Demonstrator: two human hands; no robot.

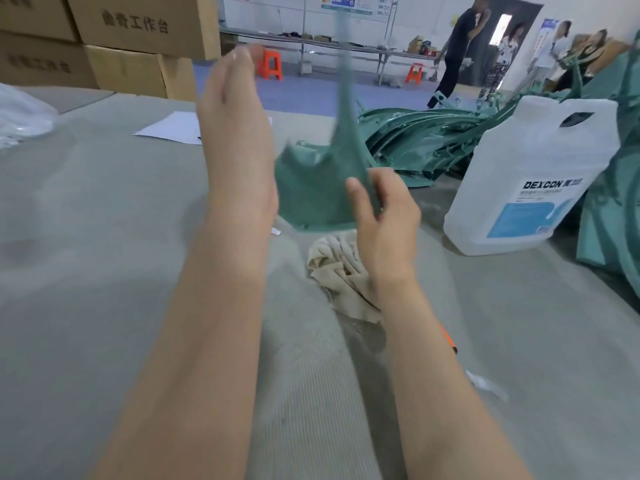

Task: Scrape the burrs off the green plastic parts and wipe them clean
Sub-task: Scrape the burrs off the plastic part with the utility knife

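Observation:
A green plastic part (pixel 313 188), blurred by motion, stands upright above the table, with a wide lower end and a thin stem rising to the top of the view. My right hand (pixel 384 216) grips its lower right edge, thumb on the near face. My left hand (pixel 235 133) is raised flat just left of the part, fingers stretched out and holding nothing. A crumpled beige rag (pixel 337 268) lies on the table under the part. A pile of green parts (pixel 422 136) lies behind.
A white DEXCON jug (pixel 533 174) stands at the right, with more green parts (pixel 613 202) beside it. An orange-handled tool (pixel 450 341) peeks out behind my right forearm. Cardboard boxes (pixel 131 39) are stacked at back left, a paper sheet (pixel 173 128) lies near them. People stand in the background.

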